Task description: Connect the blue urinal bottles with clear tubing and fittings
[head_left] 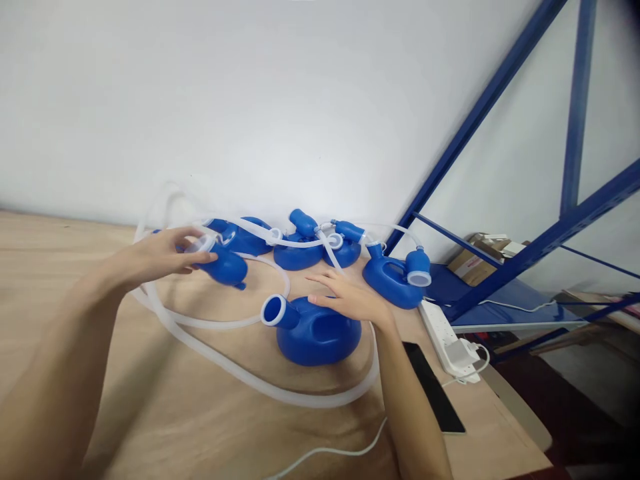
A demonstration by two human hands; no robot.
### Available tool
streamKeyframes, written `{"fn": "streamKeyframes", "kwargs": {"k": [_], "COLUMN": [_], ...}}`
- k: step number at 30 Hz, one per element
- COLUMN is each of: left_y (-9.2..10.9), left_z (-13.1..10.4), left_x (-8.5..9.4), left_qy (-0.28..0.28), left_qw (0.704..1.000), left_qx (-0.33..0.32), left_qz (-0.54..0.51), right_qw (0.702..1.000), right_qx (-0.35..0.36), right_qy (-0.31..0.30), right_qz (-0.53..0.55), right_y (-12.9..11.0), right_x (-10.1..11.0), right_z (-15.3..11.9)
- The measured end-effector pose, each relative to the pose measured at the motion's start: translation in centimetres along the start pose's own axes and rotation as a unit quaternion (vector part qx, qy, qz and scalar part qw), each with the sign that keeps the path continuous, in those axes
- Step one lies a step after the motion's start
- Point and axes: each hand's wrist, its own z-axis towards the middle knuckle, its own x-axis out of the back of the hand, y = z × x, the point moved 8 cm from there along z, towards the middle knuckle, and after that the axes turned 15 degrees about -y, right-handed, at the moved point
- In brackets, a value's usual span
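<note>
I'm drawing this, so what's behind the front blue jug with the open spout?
Behind the front jug, more blue jugs sit near the wall with white hoses among them. The jug and right hand hide some of the tabletop just behind.

smooth, glossy plastic jug [318, 347]

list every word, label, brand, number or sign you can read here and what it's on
None can be read.
The front blue bottle and the blue piece in the left hand show no legible lettering.
Any marks on the cardboard box or power strip are too small or blurred.
</note>
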Motion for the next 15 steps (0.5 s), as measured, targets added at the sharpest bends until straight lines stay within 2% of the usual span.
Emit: {"fn": "streamKeyframes", "kwargs": {"k": [3,6,11,15], "left_y": [-5.0,-7.8,-9.4,-10.0], "left_z": [1.7,2.8,4.1,5.5], "left_x": [-0.1,-1.4,-5.4,-6.8], "left_qy": [-0.065,-0.102,-0.198,-0.238], "left_qw": [0.991,0.979,0.959,0.957], "left_qx": [0.100,0.155,0.186,0.155], "left_qz": [-0.054,-0.080,-0.076,-0.061], "right_qw": [0.999,0.997,0.995,0.995], "right_qx": [-0.007,0.001,-0.010,-0.014], "right_qy": [-0.046,-0.079,-0.071,-0.063], "right_qz": [-0.003,0.025,0.070,0.077], "right_y": [0.4,0.8,1.4,1.5], "right_x": [-1.7,-2.9,-3.0,-2.9], "right_z": [2.2,3.5,3.9,4.0]}}
